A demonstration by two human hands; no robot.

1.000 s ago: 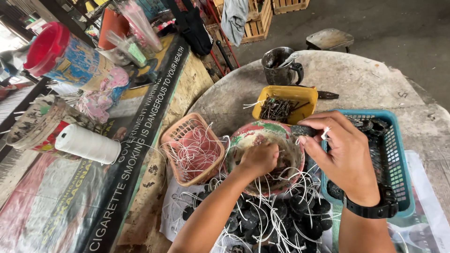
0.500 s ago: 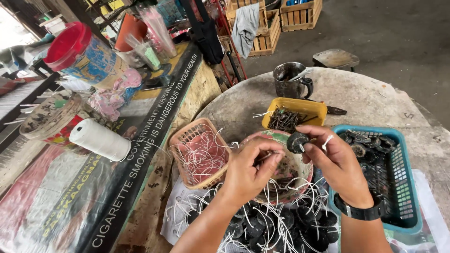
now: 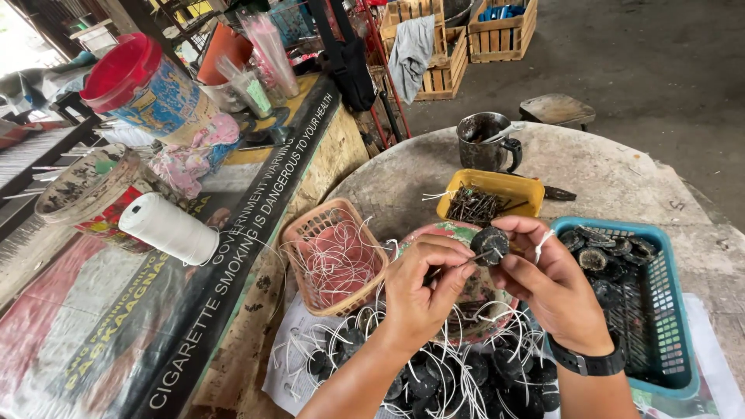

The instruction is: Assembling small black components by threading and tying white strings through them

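Pinched between right hand [image 3: 555, 291] fingertips, the dark disc [image 3: 490, 244] sits above the round bowl [image 3: 434, 237], while the left hand [image 3: 419, 299] grips a thin nail [image 3: 466, 262] against it. Risk: a slip could prick a finger or drop the disc among the strung discs [image 3: 434, 380].

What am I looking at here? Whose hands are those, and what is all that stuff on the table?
A camera on a person's head looks down at their own two hands. The right hand pinches a small black disc. The left hand holds a thin pin against it. Below lies a pile of black discs with white strings. On the round stone table sit a pink basket of string, a yellow tray of nails, a blue basket of discs and a metal mug.
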